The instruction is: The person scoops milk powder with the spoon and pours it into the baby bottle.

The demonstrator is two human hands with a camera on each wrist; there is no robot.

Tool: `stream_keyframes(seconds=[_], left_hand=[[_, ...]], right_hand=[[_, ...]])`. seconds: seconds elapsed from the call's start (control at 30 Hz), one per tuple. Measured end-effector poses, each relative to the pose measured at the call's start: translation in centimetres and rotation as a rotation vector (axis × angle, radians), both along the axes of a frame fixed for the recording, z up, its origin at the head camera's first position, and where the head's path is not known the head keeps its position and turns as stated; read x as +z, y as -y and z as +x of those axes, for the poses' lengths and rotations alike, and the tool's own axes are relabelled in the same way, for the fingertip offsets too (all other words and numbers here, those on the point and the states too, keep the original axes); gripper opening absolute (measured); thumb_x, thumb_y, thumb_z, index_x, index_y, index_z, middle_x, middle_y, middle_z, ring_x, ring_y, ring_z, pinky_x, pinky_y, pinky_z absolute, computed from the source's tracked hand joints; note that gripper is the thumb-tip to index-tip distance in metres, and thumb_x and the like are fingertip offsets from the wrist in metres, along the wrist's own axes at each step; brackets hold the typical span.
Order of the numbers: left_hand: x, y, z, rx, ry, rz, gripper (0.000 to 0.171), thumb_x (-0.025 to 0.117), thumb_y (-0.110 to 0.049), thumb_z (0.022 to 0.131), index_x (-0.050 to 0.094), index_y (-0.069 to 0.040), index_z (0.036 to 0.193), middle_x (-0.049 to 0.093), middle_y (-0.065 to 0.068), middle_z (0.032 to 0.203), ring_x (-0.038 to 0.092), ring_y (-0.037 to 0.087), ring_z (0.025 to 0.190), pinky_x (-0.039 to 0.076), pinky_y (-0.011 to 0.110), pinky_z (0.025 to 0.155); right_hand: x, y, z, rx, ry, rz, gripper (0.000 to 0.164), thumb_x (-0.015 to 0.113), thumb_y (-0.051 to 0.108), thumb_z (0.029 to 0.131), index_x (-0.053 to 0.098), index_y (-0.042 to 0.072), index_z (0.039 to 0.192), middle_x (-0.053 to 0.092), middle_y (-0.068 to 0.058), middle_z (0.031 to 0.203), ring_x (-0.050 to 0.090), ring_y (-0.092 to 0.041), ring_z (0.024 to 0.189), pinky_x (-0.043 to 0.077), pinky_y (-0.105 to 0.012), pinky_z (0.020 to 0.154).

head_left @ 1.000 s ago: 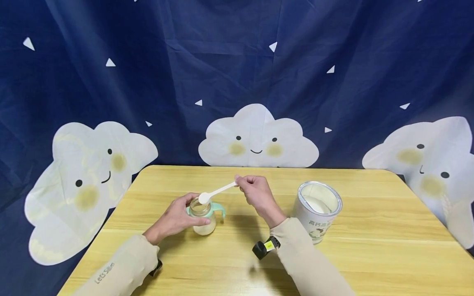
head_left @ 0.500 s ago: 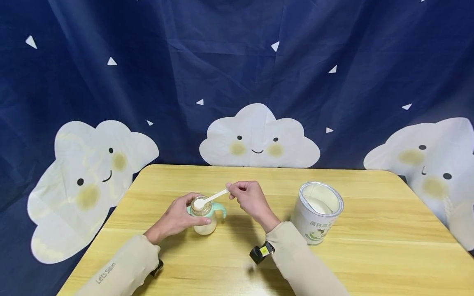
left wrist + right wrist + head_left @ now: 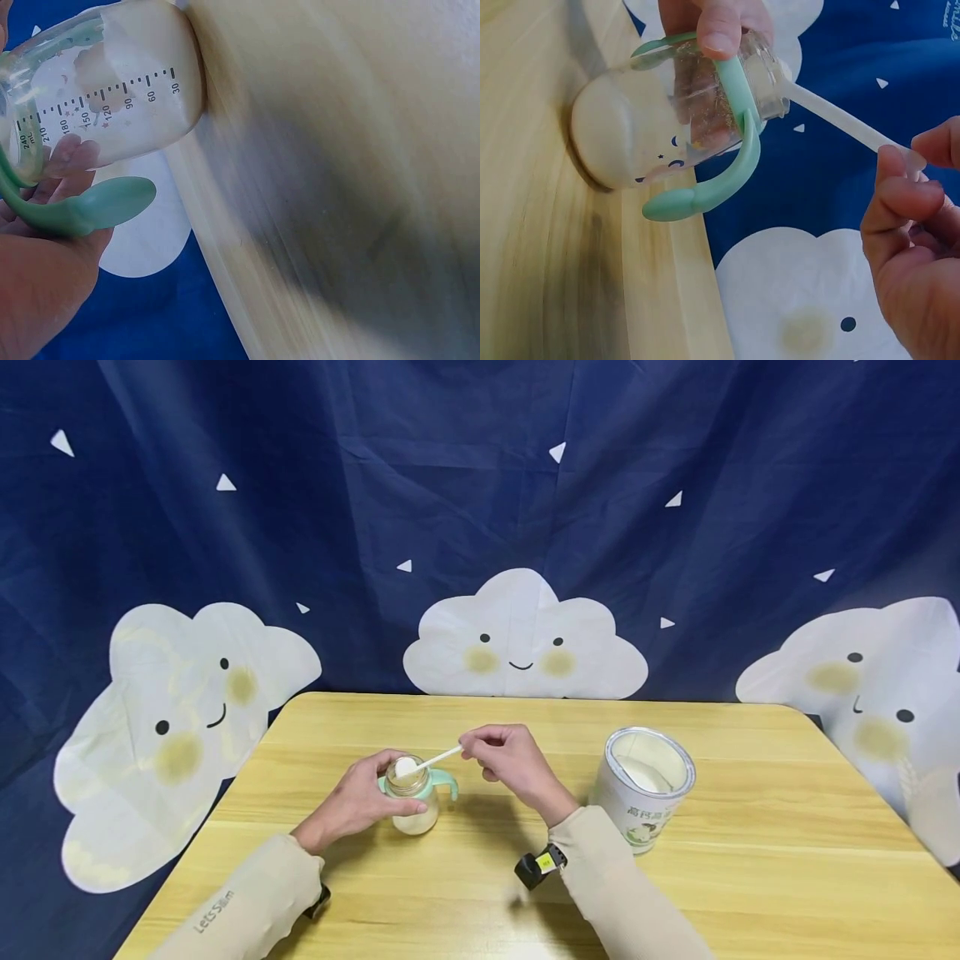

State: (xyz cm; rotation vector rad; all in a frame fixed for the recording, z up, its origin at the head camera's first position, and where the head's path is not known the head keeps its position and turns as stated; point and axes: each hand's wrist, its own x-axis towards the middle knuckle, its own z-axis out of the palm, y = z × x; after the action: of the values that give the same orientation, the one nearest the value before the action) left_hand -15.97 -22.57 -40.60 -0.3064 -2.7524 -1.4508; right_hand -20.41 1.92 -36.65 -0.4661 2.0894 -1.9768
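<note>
My left hand (image 3: 352,806) grips a clear baby bottle (image 3: 416,820) round its upper part, keeping it upright on the table. Pale green handles (image 3: 739,176) curve out from the bottle's collar, and its mouth is uncovered. Pale contents show in the lower part of the bottle, by the measuring marks in the left wrist view. Between thumb and fingers, my right hand (image 3: 513,764) pinches the end of a white measuring scoop (image 3: 438,757). The scoop's bowl lies tipped at the bottle's mouth; in the right wrist view the bowl is mostly hidden behind the rim.
A white milk powder tin (image 3: 626,814), lidless and with pale powder inside, stands on the wooden table (image 3: 765,827) right of my right forearm. Behind the table hangs a dark blue curtain (image 3: 465,485) printed with clouds.
My right hand has brought the scoop down and left from above the bottle into its mouth, then tilted it over. The left hand and bottle stay put.
</note>
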Motion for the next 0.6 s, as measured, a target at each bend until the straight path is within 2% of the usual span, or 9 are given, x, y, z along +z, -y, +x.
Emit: stream_keyframes(seconds=[0.27,0.47,0.6], left_hand=[[0.23,-0.04,-0.06,-0.004,-0.008,-0.001,0.064,0.093,-0.026,0.069,0.063,-0.002,0.120,0.068,0.003,0.101,0.061,0.018,0.091,0.050,0.037,0.086],[0.32,-0.06,-0.08,-0.009,-0.019,-0.015,0.065,0.093,-0.026,0.069,0.063,-0.001,0.121,0.068,0.003,0.102,0.061,0.017,0.092,0.049,0.037,0.086],[0.32,-0.05,-0.10,-0.003,-0.002,-0.031,0.067,0.093,-0.028,0.068,0.063,-0.003,0.122,0.068,0.002,0.102,0.061,0.018,0.093,0.049,0.038,0.087]], right_hand=[[0.04,-0.27,0.05,0.034,-0.040,-0.016,0.024,0.065,0.000,0.087,0.070,-0.013,0.106,0.065,-0.004,0.078,0.038,-0.005,0.049,0.035,-0.017,0.049],[0.07,-0.62,0.16,0.042,-0.055,0.038,0.020,0.066,0.003,0.087,0.073,-0.008,0.101,0.065,0.001,0.075,0.038,-0.005,0.049,0.035,-0.017,0.048],[0.02,-0.80,0.17,0.048,-0.044,0.033,0.020,0.065,0.003,0.088,0.073,-0.008,0.102,0.065,0.000,0.076,0.036,-0.006,0.049,0.034,-0.018,0.048]])
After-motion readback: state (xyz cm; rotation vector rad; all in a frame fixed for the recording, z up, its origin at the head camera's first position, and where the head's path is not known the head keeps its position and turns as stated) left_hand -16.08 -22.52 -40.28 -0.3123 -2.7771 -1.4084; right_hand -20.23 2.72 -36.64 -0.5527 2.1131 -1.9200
